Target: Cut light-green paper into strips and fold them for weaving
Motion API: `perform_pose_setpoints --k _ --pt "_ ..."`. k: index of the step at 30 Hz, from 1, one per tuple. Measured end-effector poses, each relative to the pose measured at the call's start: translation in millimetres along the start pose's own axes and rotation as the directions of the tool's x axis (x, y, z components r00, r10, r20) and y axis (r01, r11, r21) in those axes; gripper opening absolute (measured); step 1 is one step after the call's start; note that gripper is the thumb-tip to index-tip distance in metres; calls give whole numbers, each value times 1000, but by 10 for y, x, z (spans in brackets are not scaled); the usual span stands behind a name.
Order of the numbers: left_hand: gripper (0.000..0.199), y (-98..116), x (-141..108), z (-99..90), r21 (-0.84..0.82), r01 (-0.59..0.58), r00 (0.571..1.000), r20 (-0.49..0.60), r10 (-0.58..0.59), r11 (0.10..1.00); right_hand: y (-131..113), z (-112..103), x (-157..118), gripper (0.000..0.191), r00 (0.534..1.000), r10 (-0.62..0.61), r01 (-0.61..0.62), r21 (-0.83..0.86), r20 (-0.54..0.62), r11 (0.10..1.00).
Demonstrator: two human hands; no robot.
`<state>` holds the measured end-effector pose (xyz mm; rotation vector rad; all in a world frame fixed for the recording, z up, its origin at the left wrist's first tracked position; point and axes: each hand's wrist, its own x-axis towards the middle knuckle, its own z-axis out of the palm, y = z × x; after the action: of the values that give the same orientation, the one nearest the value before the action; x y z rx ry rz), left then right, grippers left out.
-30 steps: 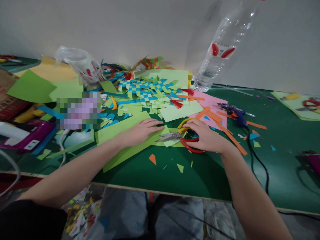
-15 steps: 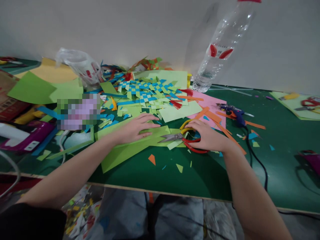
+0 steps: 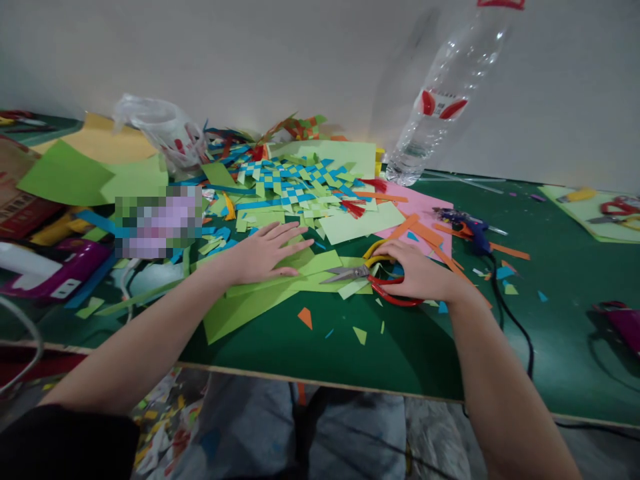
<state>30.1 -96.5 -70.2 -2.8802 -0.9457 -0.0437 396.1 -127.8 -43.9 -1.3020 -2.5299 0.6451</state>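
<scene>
My left hand (image 3: 267,253) lies spread over green paper (image 3: 250,310), its fingers apart and pointing right. At the right, my right hand (image 3: 417,270) has its fingers curled at the handles of a pair of scissors (image 3: 357,272), one handle yellow and one red. The blades point left, slightly parted, over the right end of the green paper strips. A small pale green scrap (image 3: 354,288) sits under the blades. Behind my hands is a heap of woven blue and green paper strips (image 3: 300,177).
A tall clear bottle (image 3: 435,113) stands at the back, beside pink paper (image 3: 440,193). A blue glue gun (image 3: 475,233) with a black cord lies right. A purple tool (image 3: 65,270), a blurred phone-like object (image 3: 163,223) and a plastic-wrapped cup (image 3: 167,130) are left.
My left hand has moved slightly left and spread flatter over the paper. The scissors and my right hand have shifted a little right, with the blades still slightly parted.
</scene>
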Motion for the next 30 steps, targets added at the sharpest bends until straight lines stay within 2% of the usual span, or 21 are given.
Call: perform_pose_setpoints --k 8,16,23,30 --pt "68 142 137 -11 71 -23 1000 13 22 997 -33 -9 6 47 1000 20 -20 -22 -1 1000" --pt "61 280 218 -67 86 33 999 -14 -32 996 -29 -18 -10 48 1000 3 -4 -34 -24 999" --pt "41 256 230 -28 13 -71 994 -77 72 997 -26 -36 4 46 1000 -5 4 -31 -31 1000" --pt "52 247 226 -42 -15 -79 997 -16 79 997 6 -39 -3 49 1000 -2 1 -46 -31 999"
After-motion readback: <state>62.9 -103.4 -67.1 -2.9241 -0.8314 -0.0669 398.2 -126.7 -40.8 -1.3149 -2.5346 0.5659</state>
